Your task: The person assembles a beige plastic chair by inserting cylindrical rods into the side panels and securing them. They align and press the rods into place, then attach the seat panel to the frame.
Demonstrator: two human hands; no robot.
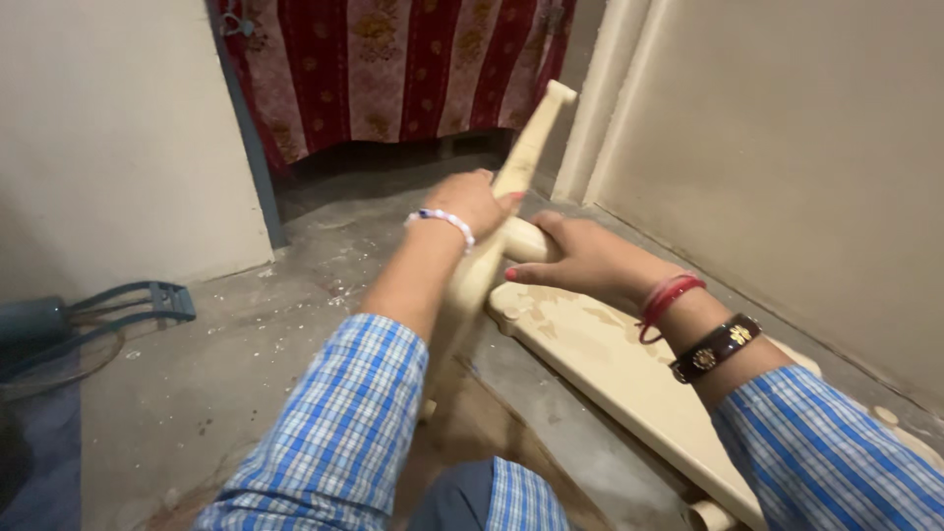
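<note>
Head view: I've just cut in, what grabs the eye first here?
Dead centre, the left hand and the right hand both grip a pale wooden frame that slants up toward the doorway. Its flat wooden board lies on the concrete floor along the right wall. Behind, a red patterned curtain fills the doorway.

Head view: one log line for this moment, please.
left hand grips wooden piece | right hand on peg | flat board on floor
</note>
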